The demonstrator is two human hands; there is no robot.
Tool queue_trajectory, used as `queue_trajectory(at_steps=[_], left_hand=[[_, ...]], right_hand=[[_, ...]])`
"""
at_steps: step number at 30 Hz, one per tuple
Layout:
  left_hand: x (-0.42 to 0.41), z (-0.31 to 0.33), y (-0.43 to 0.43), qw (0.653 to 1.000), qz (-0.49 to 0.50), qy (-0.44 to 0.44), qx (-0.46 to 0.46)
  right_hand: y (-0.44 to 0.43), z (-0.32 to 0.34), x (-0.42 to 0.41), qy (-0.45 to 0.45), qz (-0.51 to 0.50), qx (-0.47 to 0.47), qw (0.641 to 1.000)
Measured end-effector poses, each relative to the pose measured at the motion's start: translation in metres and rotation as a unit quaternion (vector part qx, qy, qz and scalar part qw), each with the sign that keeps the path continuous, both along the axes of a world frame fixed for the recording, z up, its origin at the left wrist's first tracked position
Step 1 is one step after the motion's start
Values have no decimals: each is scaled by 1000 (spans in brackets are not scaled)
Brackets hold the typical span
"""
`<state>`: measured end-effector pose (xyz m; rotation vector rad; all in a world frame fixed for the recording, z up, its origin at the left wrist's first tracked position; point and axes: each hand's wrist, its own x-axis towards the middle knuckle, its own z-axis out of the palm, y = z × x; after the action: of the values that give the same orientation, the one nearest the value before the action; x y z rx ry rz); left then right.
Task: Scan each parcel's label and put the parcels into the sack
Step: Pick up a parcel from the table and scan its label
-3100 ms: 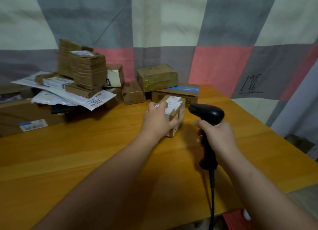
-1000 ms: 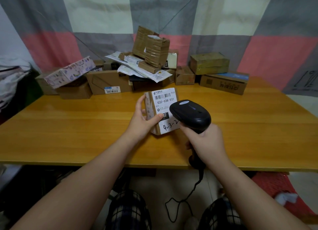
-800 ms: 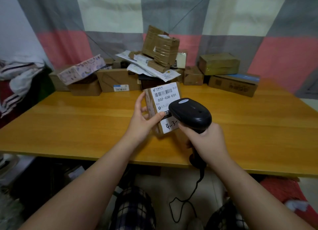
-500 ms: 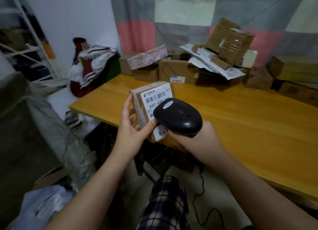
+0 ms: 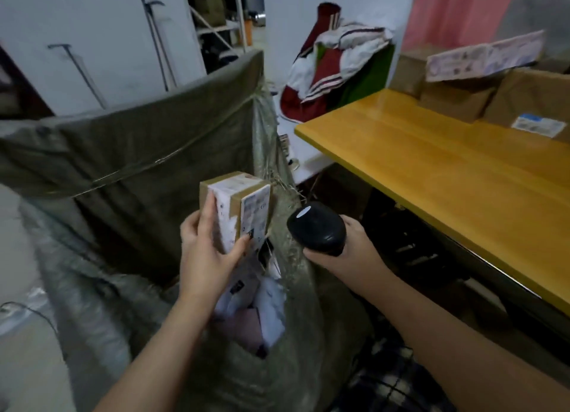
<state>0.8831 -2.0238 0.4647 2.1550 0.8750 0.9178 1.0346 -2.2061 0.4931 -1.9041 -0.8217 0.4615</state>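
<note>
My left hand (image 5: 205, 254) grips a small brown cardboard parcel (image 5: 237, 205) with white labels, held upright above the open mouth of a large grey-green woven sack (image 5: 148, 152). Inside the sack lie several white and pink parcels (image 5: 262, 313). My right hand (image 5: 348, 254) holds a black barcode scanner (image 5: 316, 228) just right of the parcel, over the sack's right rim. The scanner's handle is hidden in my palm.
The yellow wooden table (image 5: 447, 177) stands to the right, with cardboard boxes (image 5: 499, 94) along its far edge. A heap of red, white and green cloth (image 5: 336, 60) lies beyond the sack. Metal shelving and poles stand at the back left.
I have turned left from the table towards the sack. My left hand has carried the parcel off the table edge to above the sack's mouth; the scanner has drawn apart from the label.
</note>
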Motion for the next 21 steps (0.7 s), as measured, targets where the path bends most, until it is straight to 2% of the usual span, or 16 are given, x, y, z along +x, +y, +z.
queue_trajectory(at_steps=[5,9,12,15,19,21], left_hand=[[10,-22,26,982,-6,181,49],[8,-37,32,922,2,366,127],[-6,-43,35,890,61,404,200],[-20,-48,47,866,90,426,247],[-9,-55,60,824,41,544,154],[3,-49,61,819,10,567,82]], right_hand=[[28,-38,-11,33,9,-5,999],[45,-62,-21,-20,13,-87,996],[56,-67,-25,-37,-2,-113,993],[61,-66,-27,-14,-21,-67,997],[63,-61,-27,22,-9,-18,1000],[59,-60,-25,5,-8,-31,999]])
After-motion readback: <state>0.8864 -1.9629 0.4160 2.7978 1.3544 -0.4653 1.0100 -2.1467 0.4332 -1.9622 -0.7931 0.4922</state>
